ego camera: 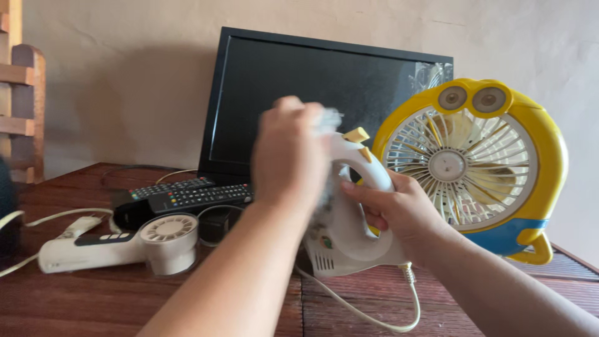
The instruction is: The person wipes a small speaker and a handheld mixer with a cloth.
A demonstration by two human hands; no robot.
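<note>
White appliance (349, 243) held upright above counter (93, 299)
Right hand (399, 209) gripped its handle; left hand (290, 153) closed on blurred pale wad against its top

I'm looking at a home room: a flat black television (324, 103) against a plain wall, remote controls (187, 195) before it, a cartoon-faced yellow fan (474, 165) beside it.

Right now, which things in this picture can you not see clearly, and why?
Head view only:
- Cloth-like thing in the left hand: motion-blurred, kind unclear.
- White corded appliance: front hidden by both hands; the right hand grips its handle.
- Black screen: lower right corner hidden by the yellow fan.
- Remote controls: buttons too small.
</note>
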